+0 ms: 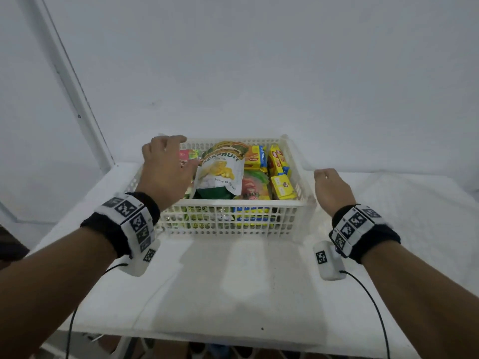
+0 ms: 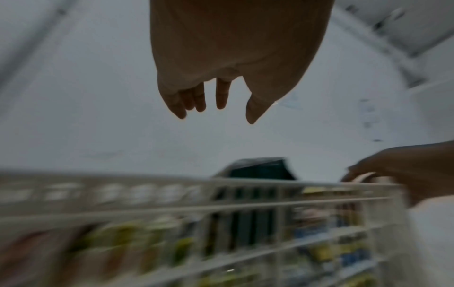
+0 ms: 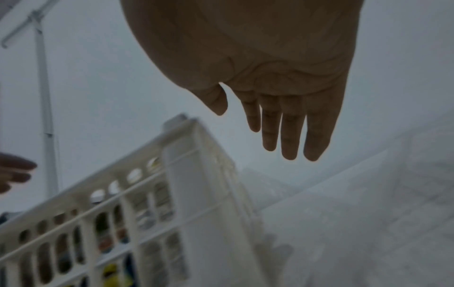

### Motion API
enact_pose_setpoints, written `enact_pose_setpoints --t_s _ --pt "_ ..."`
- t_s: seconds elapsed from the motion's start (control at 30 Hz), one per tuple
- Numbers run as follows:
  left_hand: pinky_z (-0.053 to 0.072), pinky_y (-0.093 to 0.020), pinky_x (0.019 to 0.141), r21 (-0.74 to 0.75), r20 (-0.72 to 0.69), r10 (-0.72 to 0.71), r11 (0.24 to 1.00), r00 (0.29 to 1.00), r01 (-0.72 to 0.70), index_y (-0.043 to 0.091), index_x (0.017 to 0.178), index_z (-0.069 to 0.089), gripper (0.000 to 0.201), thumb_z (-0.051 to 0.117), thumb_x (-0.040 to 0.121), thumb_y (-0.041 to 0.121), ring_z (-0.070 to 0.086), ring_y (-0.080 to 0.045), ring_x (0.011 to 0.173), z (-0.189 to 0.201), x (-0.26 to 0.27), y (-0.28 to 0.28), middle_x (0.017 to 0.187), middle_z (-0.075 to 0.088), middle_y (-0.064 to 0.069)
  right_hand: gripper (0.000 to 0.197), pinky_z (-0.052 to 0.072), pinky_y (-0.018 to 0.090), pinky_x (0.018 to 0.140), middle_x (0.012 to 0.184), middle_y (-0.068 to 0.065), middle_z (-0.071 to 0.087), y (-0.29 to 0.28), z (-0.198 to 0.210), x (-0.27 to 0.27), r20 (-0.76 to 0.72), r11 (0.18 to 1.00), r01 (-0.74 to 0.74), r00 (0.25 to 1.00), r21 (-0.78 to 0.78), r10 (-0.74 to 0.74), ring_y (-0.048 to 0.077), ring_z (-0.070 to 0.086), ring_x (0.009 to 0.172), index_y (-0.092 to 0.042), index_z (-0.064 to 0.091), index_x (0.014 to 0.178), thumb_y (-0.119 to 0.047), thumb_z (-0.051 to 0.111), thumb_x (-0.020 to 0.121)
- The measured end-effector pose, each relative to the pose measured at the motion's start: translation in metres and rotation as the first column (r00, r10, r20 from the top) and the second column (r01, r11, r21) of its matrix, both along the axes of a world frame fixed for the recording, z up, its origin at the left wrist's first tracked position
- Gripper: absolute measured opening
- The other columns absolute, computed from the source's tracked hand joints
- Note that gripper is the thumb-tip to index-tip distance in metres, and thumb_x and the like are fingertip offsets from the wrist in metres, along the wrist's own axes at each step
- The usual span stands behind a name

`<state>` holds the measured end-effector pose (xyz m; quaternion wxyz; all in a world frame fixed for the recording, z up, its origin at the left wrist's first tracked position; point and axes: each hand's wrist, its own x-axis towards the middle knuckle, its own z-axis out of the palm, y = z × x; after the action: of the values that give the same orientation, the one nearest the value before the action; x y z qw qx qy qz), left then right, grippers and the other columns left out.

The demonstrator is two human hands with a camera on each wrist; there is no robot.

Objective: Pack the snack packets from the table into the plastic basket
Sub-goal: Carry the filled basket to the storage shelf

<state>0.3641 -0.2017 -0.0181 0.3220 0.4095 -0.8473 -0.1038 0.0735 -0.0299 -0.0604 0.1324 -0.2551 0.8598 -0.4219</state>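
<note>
**Basket full, both hands hanging free**

White plastic lattice, that is the basket (image 1: 228, 216), and it is stuffed: a glossy jackfruit pouch (image 1: 220, 174) lies on top, its long axis running away from the person, yellow biscuit packs (image 1: 281, 174) stand crinkled on the right, and a red-and-green packet (image 1: 255, 187) sits between. The left hand (image 1: 166, 169) is the nearer one, hovering over the basket's left side, just beside the pouch; the wrist view shows its fingers (image 2: 221, 95) hanging loose, holding nothing. The right hand (image 1: 331, 190) hangs outside the right wall, fingers (image 3: 292, 126) straight and empty. No packet shows on the white table (image 1: 233, 294), so the packing looks finished.
</note>
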Motion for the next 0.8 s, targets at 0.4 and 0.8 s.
enact_pose_setpoints --t_s 0.4,0.8 --pt "0.049 -0.039 0.079 0.208 0.445 -0.553 0.829 0.705 0.519 0.026 0.105 0.051 0.037 0.044 0.099 0.061 0.059 -0.02 0.091 -0.051 -0.188 0.207 0.096 0.06 0.006 0.042 0.044 0.037 0.093 0.138 0.007 0.057 0.167 -0.008 -0.123 -0.228 0.898 -0.016 0.965 0.44 0.129 0.028 0.055 0.123 -0.021 0.047 0.144 -0.035 0.046 0.104" --pt "0.042 -0.029 0.061 0.27 0.823 -0.333 0.942 0.461 0.199 0.018 0.073 0.048 0.06 0.038 0.096 0.072 0.051 -0.012 0.063 -0.084 -0.278 0.265 0.074 0.056 0.004 0.05 0.04 0.04 0.111 0.153 0.001 0.047 0.274 -0.053 -0.229 -0.097 0.573 -0.164 0.913 0.803 0.397 0.026 0.047 0.136 -0.027 0.044 0.148 -0.051 0.037 0.105"
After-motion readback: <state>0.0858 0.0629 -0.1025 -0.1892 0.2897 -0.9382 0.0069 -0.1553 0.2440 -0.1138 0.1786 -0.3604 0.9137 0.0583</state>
